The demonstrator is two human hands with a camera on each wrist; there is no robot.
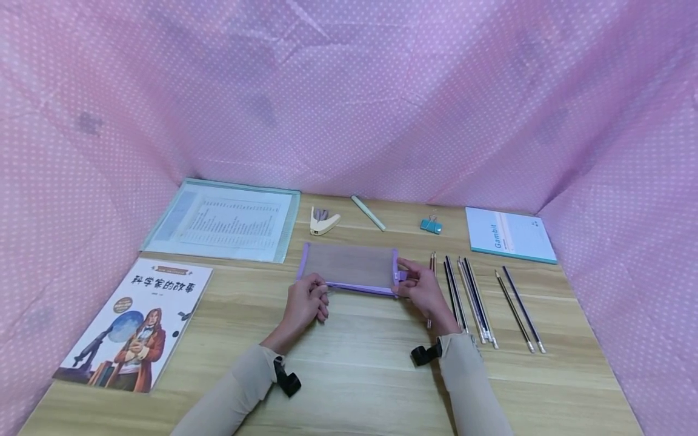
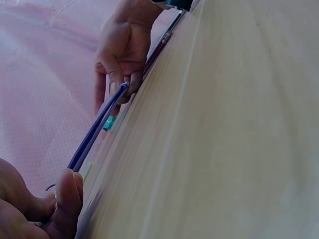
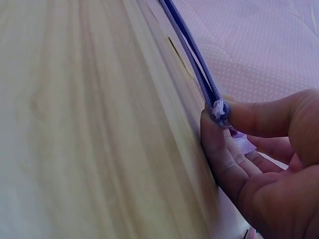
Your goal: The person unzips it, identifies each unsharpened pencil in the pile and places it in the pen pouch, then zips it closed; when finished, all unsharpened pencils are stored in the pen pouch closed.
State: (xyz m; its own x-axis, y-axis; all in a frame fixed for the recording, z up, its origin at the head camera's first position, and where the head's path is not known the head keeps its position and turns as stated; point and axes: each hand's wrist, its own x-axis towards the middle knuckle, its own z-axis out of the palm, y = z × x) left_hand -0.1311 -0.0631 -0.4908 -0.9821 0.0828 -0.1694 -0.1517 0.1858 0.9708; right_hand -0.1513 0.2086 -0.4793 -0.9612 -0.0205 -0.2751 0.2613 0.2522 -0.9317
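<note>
Mesh pouch (image 1: pixel 349 263) (purple-edged) in both hands (image 1: pixel 306 300) (image 1: pixel 423 290)

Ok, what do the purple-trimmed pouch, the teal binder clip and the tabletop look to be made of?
Pouch: fine mesh or thin translucent plastic, since a tan colour shows through; its matte purple trim could be fabric or soft plastic.
Binder clip: probably painted metal, judging by its smooth teal body and wiry top.
Tabletop: wood or wood-look laminate, low sheen, with streaky grain.
</note>
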